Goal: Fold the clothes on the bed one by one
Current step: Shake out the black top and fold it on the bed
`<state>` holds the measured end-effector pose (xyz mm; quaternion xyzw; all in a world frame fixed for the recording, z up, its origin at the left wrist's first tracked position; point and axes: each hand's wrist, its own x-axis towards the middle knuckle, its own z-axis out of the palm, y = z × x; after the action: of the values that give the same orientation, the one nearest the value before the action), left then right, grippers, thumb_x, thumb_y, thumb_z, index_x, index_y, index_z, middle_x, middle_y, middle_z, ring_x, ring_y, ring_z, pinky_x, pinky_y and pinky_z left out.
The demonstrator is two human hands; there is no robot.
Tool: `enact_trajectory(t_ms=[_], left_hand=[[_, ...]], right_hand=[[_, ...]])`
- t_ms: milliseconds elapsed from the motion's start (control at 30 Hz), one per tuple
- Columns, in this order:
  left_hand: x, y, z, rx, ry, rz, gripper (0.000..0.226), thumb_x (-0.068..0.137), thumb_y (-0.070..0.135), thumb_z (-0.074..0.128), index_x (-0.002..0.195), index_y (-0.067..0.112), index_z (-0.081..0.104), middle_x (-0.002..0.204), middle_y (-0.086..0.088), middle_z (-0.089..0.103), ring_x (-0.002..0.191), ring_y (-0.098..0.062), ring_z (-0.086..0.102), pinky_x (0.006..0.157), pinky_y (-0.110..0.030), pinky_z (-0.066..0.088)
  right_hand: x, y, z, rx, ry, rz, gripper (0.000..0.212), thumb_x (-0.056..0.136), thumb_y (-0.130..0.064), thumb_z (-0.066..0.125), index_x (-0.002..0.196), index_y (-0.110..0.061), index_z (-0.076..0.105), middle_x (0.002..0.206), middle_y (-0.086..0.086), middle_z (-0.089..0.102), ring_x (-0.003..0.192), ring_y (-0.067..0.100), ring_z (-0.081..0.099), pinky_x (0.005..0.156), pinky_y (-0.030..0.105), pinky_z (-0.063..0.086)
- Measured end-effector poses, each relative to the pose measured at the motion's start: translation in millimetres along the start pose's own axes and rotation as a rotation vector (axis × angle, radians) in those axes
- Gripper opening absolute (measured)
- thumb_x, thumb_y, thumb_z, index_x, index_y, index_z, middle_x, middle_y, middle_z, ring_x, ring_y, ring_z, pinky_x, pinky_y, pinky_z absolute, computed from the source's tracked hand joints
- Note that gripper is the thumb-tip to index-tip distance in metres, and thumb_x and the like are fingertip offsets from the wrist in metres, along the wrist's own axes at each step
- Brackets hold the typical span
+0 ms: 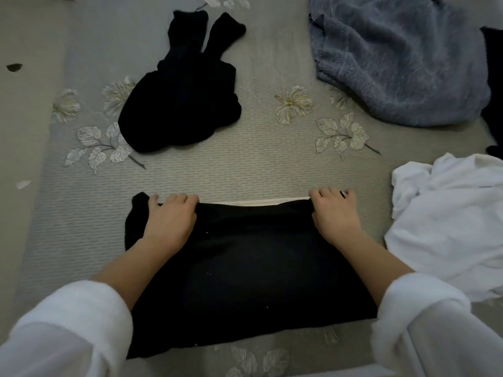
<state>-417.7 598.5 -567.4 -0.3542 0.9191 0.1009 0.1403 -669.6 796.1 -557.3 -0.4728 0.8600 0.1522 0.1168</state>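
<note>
A black garment (245,273) lies flat and folded on the bed in front of me, with a thin white strip showing along its far edge. My left hand (170,217) grips that far edge near the left corner, fingers curled over the fabric. My right hand (336,213) grips the same edge near the right corner. A crumpled black garment (185,99) lies further back on the left. A fuzzy blue-grey garment (400,61) is heaped at the back right. A crumpled white garment (451,221) lies at the right.
The bed is covered by a grey sheet (272,164) with a flower and leaf pattern. Another dark piece of cloth (494,77) shows at the right edge. The bed's left side borders plain floor (19,131).
</note>
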Motion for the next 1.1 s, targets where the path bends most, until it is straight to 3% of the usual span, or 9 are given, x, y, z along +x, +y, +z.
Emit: enact_trajectory(t_ms=[100, 200, 267, 367, 433, 600, 767, 867, 1100], left_hand=[[-1.4, 13.9, 13.6, -0.144, 0.150, -0.058, 0.040, 0.098, 0.017, 0.042, 0.137, 0.015, 0.041, 0.131, -0.005, 0.048, 0.127, -0.022, 0.039, 0.111, -0.058, 0.008], [-30.4, 38.4, 17.3, -0.359, 0.267, -0.037, 0.045, 0.100, 0.034, 0.036, 0.141, 0.016, 0.036, 0.145, -0.008, 0.037, 0.138, -0.024, 0.028, 0.113, -0.055, 0.009], [-61.1, 56.4, 22.9, -0.359, 0.190, 0.056, 0.053, 0.099, 0.048, 0.025, 0.145, 0.024, 0.031, 0.154, -0.007, 0.027, 0.145, -0.023, 0.015, 0.114, -0.052, 0.006], [-92.6, 68.5, 43.1, -0.216, -0.015, 0.140, 0.063, 0.095, 0.063, 0.015, 0.151, 0.035, 0.016, 0.161, -0.007, 0.006, 0.147, -0.028, -0.004, 0.114, -0.054, 0.002], [-91.0, 63.9, 54.4, -0.147, -0.085, 0.100, 0.068, 0.091, 0.068, 0.011, 0.151, 0.036, 0.007, 0.160, -0.009, -0.006, 0.146, -0.033, -0.014, 0.113, -0.059, 0.002], [-57.8, 46.6, 74.9, -0.024, -0.173, 0.030, 0.079, 0.078, 0.080, 0.001, 0.144, 0.044, -0.021, 0.152, -0.006, -0.037, 0.135, -0.039, -0.037, 0.108, -0.068, -0.006], [-36.1, 46.8, 82.6, -0.098, -0.198, -0.017, 0.092, 0.066, 0.092, 0.012, 0.138, 0.051, -0.028, 0.148, -0.002, -0.043, 0.131, -0.039, -0.043, 0.102, -0.074, -0.006], [-34.9, 55.1, 81.8, -0.147, -0.158, -0.076, 0.087, 0.069, 0.091, 0.005, 0.140, 0.051, -0.026, 0.150, -0.001, -0.040, 0.132, -0.036, -0.043, 0.102, -0.071, -0.012], [-28.2, 47.8, 82.8, -0.158, -0.150, -0.129, 0.075, 0.078, 0.083, 0.004, 0.139, 0.053, -0.025, 0.147, 0.002, -0.043, 0.132, -0.030, -0.044, 0.101, -0.071, -0.013]], right_hand=[[-3.5, -8.1, 15.4, 0.160, 0.038, 0.099, 0.052, 0.094, -0.023, 0.050, 0.143, -0.019, 0.032, 0.151, 0.004, 0.032, 0.141, 0.022, 0.023, 0.114, 0.052, 0.011], [-32.0, -24.9, 18.7, 0.467, 0.209, 0.170, 0.061, 0.095, -0.038, 0.050, 0.149, -0.023, 0.028, 0.159, 0.001, 0.018, 0.148, 0.020, 0.005, 0.115, 0.050, 0.004], [-62.5, -40.6, 22.2, 0.566, 0.227, 0.106, 0.062, 0.092, -0.049, 0.044, 0.149, -0.032, 0.026, 0.159, -0.006, 0.016, 0.148, 0.015, 0.002, 0.115, 0.048, 0.004], [-96.6, -56.8, 40.7, 0.461, 0.028, -0.047, 0.065, 0.091, -0.066, 0.026, 0.150, -0.047, 0.007, 0.162, -0.005, 0.001, 0.148, 0.020, -0.010, 0.115, 0.055, -0.001], [-95.4, -54.8, 55.8, 0.349, -0.060, -0.038, 0.067, 0.089, -0.072, 0.018, 0.148, -0.049, -0.005, 0.161, -0.002, -0.009, 0.146, 0.026, -0.019, 0.114, 0.059, -0.006], [-55.8, -45.2, 72.8, 0.223, -0.121, 0.011, 0.076, 0.084, -0.076, 0.017, 0.146, -0.048, -0.016, 0.159, 0.003, -0.022, 0.143, 0.033, -0.026, 0.111, 0.063, -0.010], [-26.5, -45.3, 75.4, 0.271, -0.176, 0.056, 0.077, 0.078, -0.081, 0.015, 0.137, -0.056, -0.027, 0.150, -0.005, -0.040, 0.138, 0.036, -0.034, 0.108, 0.066, -0.013], [-14.7, -57.7, 68.4, 0.368, -0.170, 0.157, 0.076, 0.078, -0.079, 0.016, 0.135, -0.056, -0.030, 0.148, -0.004, -0.042, 0.137, 0.038, -0.035, 0.106, 0.065, -0.015], [-16.0, -34.4, 72.1, 0.292, -0.229, 0.132, 0.069, 0.077, -0.082, 0.006, 0.133, -0.061, -0.028, 0.150, -0.010, -0.039, 0.138, 0.034, -0.035, 0.105, 0.068, -0.014]])
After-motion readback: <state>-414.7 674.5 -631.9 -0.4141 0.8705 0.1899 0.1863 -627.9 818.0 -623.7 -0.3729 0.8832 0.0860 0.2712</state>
